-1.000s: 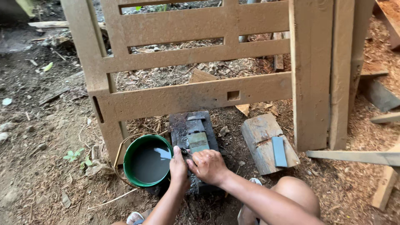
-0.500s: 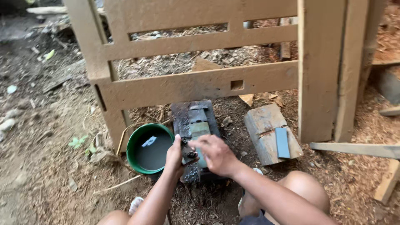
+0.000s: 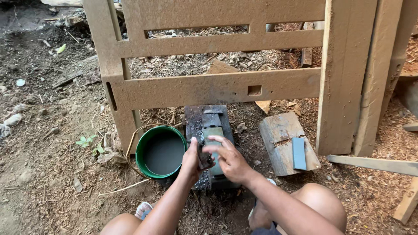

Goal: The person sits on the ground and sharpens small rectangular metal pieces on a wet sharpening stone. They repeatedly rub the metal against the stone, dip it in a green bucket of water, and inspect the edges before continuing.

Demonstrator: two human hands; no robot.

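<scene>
Stone (image 3: 213, 138): lay on a wet block, long axis from 12 to 6 o'clock.
Left hand (image 3: 192, 159): fingers clamped on a dark blade (image 3: 204, 159), at the stone's 8 o'clock.
Right hand (image 3: 230, 162): nearer, fingers apart, pressing on the stone.
Bucket (image 3: 150, 136): at 9 o'clock.

Outdoor woodworking yard: dirt ground (image 3: 39, 143), sawdust (image 3: 383, 191), wooden frame (image 3: 217, 89).

- wooden frame (image 3: 217, 89) standing upright at twelve o'clock
- green bucket (image 3: 160, 151) of dark water at nine o'clock
- wood block (image 3: 283, 139) at three o'clock, a grey-blue whetstone (image 3: 298, 153) lying on it
</scene>
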